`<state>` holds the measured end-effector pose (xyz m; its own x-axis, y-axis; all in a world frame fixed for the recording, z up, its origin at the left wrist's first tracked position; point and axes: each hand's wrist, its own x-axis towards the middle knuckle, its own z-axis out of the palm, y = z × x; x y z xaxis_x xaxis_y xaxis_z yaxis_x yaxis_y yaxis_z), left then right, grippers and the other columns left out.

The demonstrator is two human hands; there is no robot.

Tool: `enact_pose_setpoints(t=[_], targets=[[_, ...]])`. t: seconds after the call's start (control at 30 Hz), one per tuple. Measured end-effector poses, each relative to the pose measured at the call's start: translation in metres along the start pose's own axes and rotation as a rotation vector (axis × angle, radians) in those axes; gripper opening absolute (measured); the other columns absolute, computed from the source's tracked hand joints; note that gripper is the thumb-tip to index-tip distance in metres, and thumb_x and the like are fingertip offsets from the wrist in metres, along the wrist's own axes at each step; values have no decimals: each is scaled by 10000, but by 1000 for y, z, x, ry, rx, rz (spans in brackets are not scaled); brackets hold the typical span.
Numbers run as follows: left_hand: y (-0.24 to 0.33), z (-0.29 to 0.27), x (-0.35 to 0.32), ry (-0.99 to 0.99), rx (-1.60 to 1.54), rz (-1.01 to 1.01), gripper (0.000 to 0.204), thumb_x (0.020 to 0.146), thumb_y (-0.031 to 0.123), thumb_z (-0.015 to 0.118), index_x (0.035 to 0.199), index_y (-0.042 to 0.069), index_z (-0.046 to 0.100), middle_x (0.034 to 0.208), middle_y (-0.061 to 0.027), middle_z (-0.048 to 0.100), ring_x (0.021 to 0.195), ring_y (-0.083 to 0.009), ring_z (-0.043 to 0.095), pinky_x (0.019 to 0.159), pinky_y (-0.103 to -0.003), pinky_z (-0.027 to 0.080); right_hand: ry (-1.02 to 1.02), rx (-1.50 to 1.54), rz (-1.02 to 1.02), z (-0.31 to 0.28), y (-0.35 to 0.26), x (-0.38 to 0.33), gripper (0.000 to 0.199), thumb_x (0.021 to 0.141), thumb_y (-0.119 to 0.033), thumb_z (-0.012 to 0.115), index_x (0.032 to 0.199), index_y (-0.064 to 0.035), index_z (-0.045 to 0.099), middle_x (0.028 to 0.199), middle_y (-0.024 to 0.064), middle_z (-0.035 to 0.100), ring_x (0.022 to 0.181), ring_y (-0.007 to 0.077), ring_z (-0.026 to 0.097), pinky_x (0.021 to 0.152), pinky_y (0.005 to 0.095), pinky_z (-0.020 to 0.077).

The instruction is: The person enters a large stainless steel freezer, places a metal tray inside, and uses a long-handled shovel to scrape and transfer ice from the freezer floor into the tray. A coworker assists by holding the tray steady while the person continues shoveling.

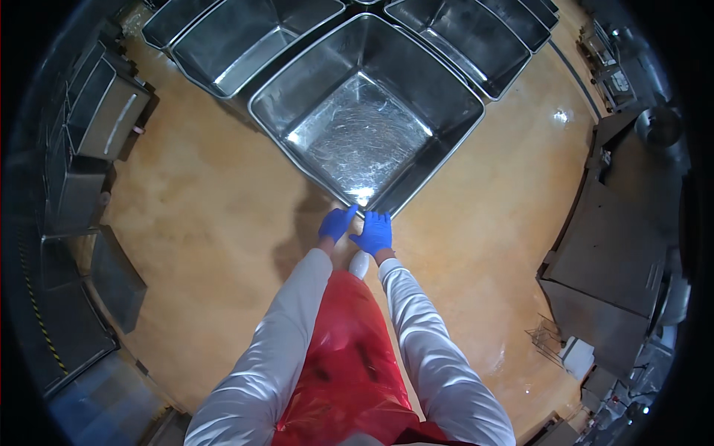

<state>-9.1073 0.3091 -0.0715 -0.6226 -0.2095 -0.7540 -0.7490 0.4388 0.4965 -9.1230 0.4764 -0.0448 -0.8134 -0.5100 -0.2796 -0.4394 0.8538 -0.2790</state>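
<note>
In the head view, my arms [424, 320] stretch forward, bringing my left hand [338, 223] and right hand [376, 233] together at the near corner of the metal tub [364, 130] ahead. My right thumb points leftward, fingers forward; whether either hand is grasping the edge, I cannot tell.
</note>
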Motion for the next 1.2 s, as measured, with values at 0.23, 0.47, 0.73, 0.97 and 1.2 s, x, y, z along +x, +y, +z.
enact_pose_setpoints(t=[0.23, 0.47, 0.73, 0.97, 1.2], targets=[[-1, 33, 22, 101, -318, -97, 651, 882, 606, 588, 1140, 25, 725, 1181, -204, 710, 1100, -361, 679, 925, -453, 523, 98, 16, -39, 2, -16, -13, 636, 690, -492, 799, 1130, -78, 602, 1046, 142, 660, 1011, 342, 616, 972, 451, 415], [-59, 18, -58, 345, -321, -241, 558, 837, 499, 633, 1152, 45, 711, 1177, -207, 709, 1111, -369, 673, 952, -455, 512, 111, 119, -140, 30, -81, -68, 555, 721, -434, 777, 1100, -66, 606, 1010, 155, 674, 982, 359, 631, 905, 456, 459], [-243, 15, -150, 451, -364, -166, 470, 867, 369, 619, 1111, -26, 690, 1024, -219, 737, 974, -349, 712, 846, -441, 533, -240, 302, -308, 69, -186, -154, 584, 715, -377, 795, 1166, -48, 622, 1055, 200, 689, 977, 389, 661, 862, 492, 513], [-371, 24, -260, 464, -406, -420, 508, 907, 477, 569, 1104, 27, 700, 988, -223, 734, 941, -364, 716, 815, -478, 537, -607, 856, -527, 91, -199, -212, 474, 905, -379, 724, 1234, -51, 630, 1136, 169, 691, 1083, 323, 658, 913, 443, 531], [-318, 22, -330, 879, -2, -1125, 545, 919, 504, 604, 1270, 87, 610, 1259, -210, 620, 1157, -420, 613, 936, -529, 509, -1008, 1031, -198, 36, -31, -135, 359, 1005, -282, 624, 1245, -18, 658, 1174, 115, 705, 1101, 218, 656, 974, 359, 514]])
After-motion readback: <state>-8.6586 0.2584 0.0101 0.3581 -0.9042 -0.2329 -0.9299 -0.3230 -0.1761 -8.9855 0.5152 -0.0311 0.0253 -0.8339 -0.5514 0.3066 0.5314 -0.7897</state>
